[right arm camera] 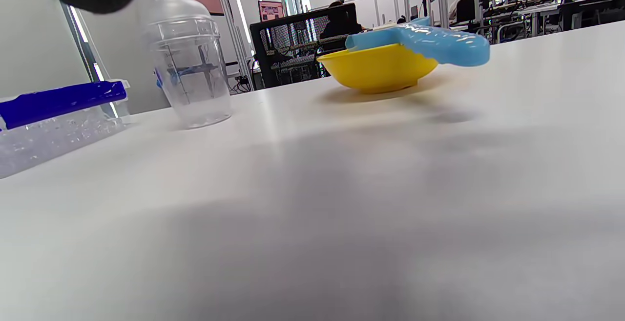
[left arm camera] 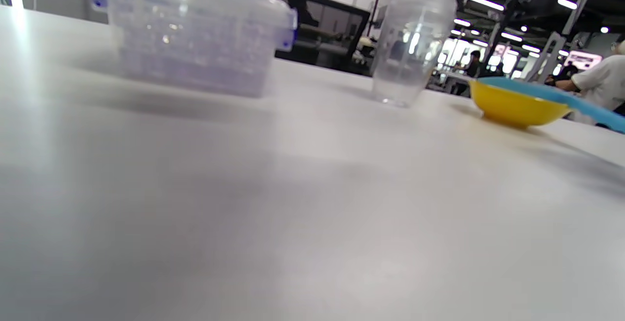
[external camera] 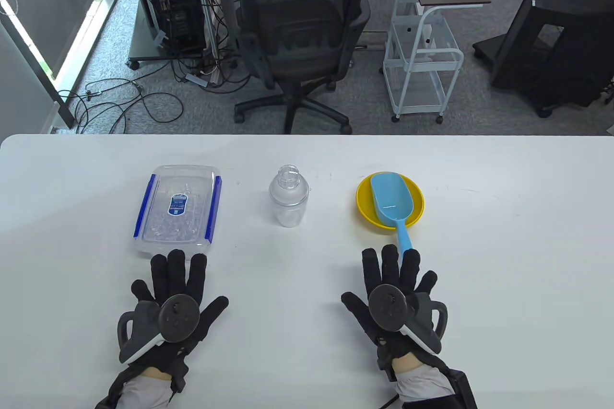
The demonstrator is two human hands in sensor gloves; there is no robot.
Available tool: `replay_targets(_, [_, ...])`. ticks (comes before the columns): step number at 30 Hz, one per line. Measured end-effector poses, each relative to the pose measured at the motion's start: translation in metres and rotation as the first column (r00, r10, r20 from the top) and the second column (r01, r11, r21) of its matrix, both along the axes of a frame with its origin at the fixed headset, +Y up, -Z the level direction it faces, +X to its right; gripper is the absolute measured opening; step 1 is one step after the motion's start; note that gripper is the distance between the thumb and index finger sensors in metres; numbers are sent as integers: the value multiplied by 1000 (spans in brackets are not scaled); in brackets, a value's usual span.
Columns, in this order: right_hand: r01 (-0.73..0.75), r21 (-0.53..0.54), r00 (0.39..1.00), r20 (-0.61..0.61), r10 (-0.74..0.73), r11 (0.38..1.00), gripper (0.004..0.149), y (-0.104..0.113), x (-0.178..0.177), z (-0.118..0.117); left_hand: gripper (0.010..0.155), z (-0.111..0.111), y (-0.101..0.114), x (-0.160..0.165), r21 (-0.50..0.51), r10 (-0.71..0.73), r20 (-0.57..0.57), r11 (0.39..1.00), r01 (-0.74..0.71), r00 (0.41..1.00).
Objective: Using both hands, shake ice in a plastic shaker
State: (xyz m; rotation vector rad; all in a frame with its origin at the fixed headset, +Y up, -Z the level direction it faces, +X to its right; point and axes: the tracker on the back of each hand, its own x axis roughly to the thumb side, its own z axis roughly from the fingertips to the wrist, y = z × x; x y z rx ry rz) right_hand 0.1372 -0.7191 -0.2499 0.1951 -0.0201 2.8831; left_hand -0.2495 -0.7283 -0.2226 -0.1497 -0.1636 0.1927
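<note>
my fingers lie straight and a little spread, palms down on the white table [external camera: 307, 356], holding nothing: my left hand [external camera: 170, 306] just in front of the clear plastic lidded box with blue side clips [external camera: 178, 207], my right hand [external camera: 395, 301] with its fingertips by the end of the light blue plastic scoop [external camera: 393, 205], though i cannot tell whether they touch it. the scoop's bowl rests in the shallow yellow dish [external camera: 364, 210]. between box and dish, well apart from both hands, stands the clear plastic shaker [external camera: 288, 195], upright, its mouth uncapped and, i judge, nothing in it. so no step is begun. the box seems to hold the ice, so next i would unclip its lid, then take the scoop and fill the shaker. i see no cap for it.
</note>
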Motion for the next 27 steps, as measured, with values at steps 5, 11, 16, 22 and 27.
replay_targets(5, [7, -34, 1000, -15, -7, 999, 87, -3, -4, 0, 82, 1, -4, -4, -13, 6, -27, 1000, -6, 1000])
replay_targets(11, [-24, -31, 1000, -19, 23, 999, 88, -5, -10, -1, 82, -1, -6, 0, -13, -33, -40, 999, 33, 999])
replay_targets(16, [-66, -32, 998, -18, 66, 997, 91, -7, -18, -2, 81, -2, -13, 8, -25, -98, -35, 995, 97, 995])
replay_targets(22, [-4, -29, 1000, -26, 3, 1000, 94, 2, -32, -11, 81, -2, -11, 16, -23, -105, -9, 994, 105, 994])
replay_targets(27, [132, -110, 991, -17, -135, 985, 96, 27, -51, -41, 81, -3, -10, 18, -23, -87, 9, 996, 87, 996])
